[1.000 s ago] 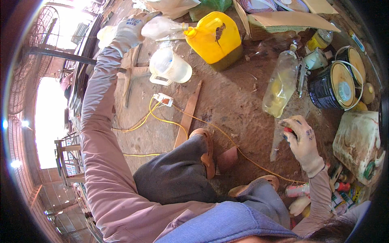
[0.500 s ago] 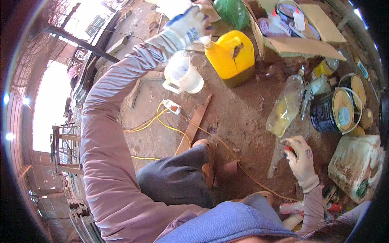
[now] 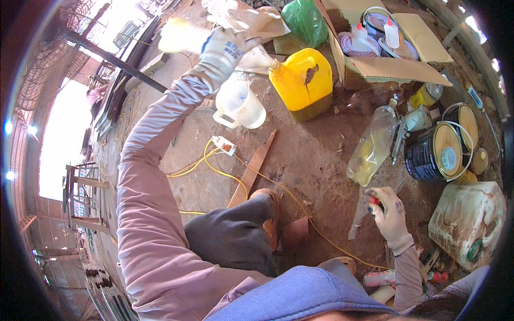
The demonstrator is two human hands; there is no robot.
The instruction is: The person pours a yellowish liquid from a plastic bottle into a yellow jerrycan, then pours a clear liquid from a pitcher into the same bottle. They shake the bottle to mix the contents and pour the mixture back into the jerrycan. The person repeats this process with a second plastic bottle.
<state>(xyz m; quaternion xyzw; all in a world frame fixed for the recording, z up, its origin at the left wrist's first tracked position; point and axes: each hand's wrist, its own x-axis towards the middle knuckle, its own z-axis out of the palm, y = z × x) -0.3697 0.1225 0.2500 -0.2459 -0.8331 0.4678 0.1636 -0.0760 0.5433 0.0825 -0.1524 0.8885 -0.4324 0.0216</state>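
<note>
My left hand [image 3: 225, 51], in a white work glove, is stretched out at the upper left, above a translucent measuring jug [image 3: 242, 106]. A blurred pale, yellowish-white thing [image 3: 184, 36] is beside its fingers; whether they hold it is unclear. To its right stands a yellow jerrycan [image 3: 302, 77], a pale translucent piece [image 3: 259, 60] at its mouth. My right hand [image 3: 391, 216], also gloved, is closed at the lower right with a small red piece [image 3: 374, 201] between thumb and fingers. Just above it lies a clear plastic bottle [image 3: 372, 142] with some yellowish liquid.
An open cardboard box [image 3: 393, 67] with white bottles and tubs stands at the upper right, next to a green bag [image 3: 306, 24]. Paint cans [image 3: 428, 155] and a dirty white jerrycan [image 3: 463, 222] stand at right. A yellow cord [image 3: 321, 227] crosses the floor by a wooden strip [image 3: 254, 168].
My left hand has moved left and slightly down, away from the yellow jerrycan's mouth. The blurred pale thing now shows left of it. My right hand keeps the red piece and has barely shifted.
</note>
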